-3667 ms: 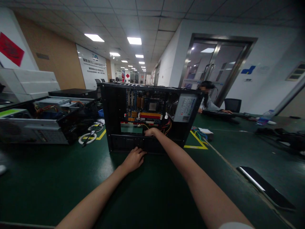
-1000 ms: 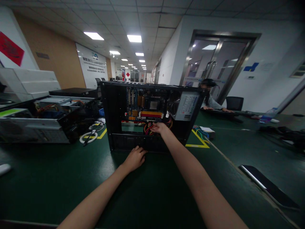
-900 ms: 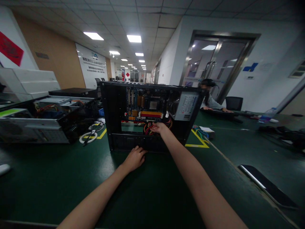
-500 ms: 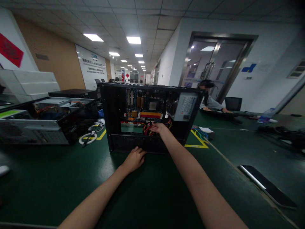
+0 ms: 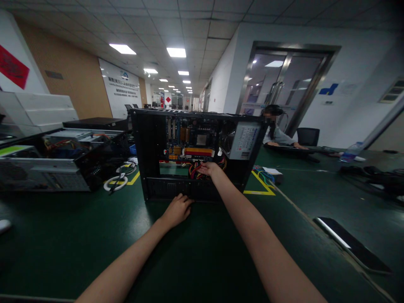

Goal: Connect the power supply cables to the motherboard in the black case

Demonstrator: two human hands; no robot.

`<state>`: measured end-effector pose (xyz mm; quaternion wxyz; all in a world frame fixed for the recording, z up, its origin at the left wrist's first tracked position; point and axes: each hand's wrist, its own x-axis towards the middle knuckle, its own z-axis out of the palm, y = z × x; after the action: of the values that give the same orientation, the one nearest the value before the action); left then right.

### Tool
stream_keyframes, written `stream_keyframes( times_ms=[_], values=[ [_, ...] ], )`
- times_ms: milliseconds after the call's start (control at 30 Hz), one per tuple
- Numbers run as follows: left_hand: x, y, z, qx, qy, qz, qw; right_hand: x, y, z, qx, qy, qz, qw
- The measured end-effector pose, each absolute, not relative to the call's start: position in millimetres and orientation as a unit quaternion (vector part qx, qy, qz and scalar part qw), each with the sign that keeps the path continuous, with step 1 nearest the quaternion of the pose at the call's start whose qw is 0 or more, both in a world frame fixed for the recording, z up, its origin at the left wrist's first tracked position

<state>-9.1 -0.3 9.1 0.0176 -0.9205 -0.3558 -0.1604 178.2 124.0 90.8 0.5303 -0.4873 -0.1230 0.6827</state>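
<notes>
An open black computer case stands upright on the green table, its motherboard and grey power supply showing. My left hand rests against the case's lower front edge, fingers curled on it. My right hand reaches inside the case and is closed on a bundle of red, yellow and orange cables below the motherboard.
A second opened computer lies at the left, with white cable rings beside it. A dark flat panel lies at the right. Another person sits at the far right end. Yellow tape marks cross the table.
Since 3.7 s ago my right hand moved right and up inside the case and took hold of the cable bundle. In the last second little has changed. My left hand has stayed put.
</notes>
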Motion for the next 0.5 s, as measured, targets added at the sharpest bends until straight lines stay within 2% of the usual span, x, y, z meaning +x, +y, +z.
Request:
stream_keyframes(
  times_ms=[500],
  values=[
    [-8.2,-2.1,11.4,-0.920,-0.360,-0.156,0.011,177.5,120.0,92.4,-0.494,-0.124,0.686,0.519]
  ],
)
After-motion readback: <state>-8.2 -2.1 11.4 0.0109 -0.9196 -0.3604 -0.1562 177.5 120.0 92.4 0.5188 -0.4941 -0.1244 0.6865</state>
